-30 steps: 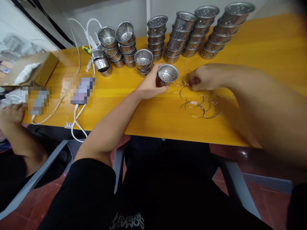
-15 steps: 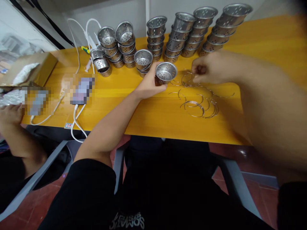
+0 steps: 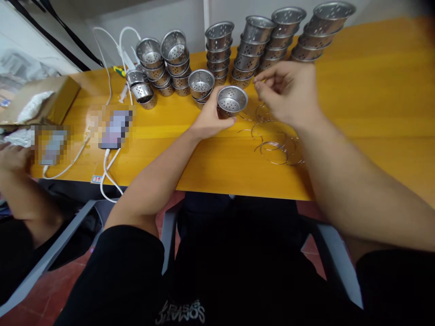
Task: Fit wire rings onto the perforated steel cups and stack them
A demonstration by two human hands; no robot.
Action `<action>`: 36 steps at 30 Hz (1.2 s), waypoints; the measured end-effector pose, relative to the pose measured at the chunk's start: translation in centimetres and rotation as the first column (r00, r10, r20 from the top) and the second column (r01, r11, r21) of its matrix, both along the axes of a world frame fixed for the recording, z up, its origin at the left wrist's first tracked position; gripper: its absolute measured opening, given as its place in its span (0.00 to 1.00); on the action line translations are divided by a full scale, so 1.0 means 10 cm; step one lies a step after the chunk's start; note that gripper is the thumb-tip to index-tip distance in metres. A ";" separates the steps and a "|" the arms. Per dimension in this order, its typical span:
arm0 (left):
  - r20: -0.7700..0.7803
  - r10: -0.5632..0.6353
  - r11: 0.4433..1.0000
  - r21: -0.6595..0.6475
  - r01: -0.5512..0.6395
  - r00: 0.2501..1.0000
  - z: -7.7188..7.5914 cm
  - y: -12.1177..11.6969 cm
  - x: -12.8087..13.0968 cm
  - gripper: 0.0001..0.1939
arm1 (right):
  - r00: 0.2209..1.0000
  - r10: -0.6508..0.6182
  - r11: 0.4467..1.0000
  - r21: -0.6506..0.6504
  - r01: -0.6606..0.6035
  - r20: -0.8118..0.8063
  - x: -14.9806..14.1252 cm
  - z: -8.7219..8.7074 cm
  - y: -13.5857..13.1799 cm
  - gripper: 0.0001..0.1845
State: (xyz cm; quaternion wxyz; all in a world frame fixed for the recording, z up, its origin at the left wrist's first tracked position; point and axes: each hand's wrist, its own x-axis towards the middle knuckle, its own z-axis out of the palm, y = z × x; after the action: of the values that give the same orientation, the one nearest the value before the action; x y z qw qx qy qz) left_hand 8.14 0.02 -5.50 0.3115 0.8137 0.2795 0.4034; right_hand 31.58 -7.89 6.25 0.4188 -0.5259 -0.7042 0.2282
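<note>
A perforated metal strainer cup (image 3: 233, 100) is gripped by my left hand (image 3: 208, 118), thumb along its near side, its open top facing up. To the right of the cup my right hand (image 3: 288, 90) hovers, thumb and forefinger pinched together. Whatever lies between those fingertips is too small to make out. Below that hand, several thin curved metal wires (image 3: 272, 146) lie loosely on the table, partly hidden by my right forearm. A short stack of similar cups (image 3: 201, 82) stands just behind my left hand.
Tall stacks of strainer cups (image 3: 219, 52) line the back of the yellow table (image 3: 217, 167). Toward the left lie a phone (image 3: 116, 129) with white cables and a cardboard box (image 3: 57, 97). Another person's hand (image 3: 13, 158) rests at the far left, near a second phone (image 3: 54, 147).
My right hand has moved left from above the wires toward the cup, its fingertips now pinched in view. My left hand still holds the cup in nearly the same place.
</note>
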 end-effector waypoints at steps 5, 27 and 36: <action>0.027 0.009 1.000 0.018 -0.010 1.000 0.00 -0.01 0.01 0.44 | 0.997 0.050 0.998 -0.034 -0.048 0.059 -0.12 -0.06 -0.11 0.13; -0.102 -0.027 0.999 0.044 0.032 0.994 0.18 -0.18 -0.01 0.59 | 0.975 -0.060 0.989 -0.119 0.087 0.212 -0.24 -0.06 -0.14 0.17; -0.082 -0.060 0.998 -0.027 0.058 0.995 0.25 -0.21 0.01 0.55 | 0.992 0.111 0.991 -0.066 -0.115 -0.059 -0.22 -0.04 -0.11 0.20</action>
State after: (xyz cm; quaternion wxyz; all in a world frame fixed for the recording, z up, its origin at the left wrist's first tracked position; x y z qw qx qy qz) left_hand 8.19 -2.05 -3.01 0.3214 0.8337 0.2728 0.3566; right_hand 29.34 -9.04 5.90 0.4059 -0.4929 -0.7128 0.2903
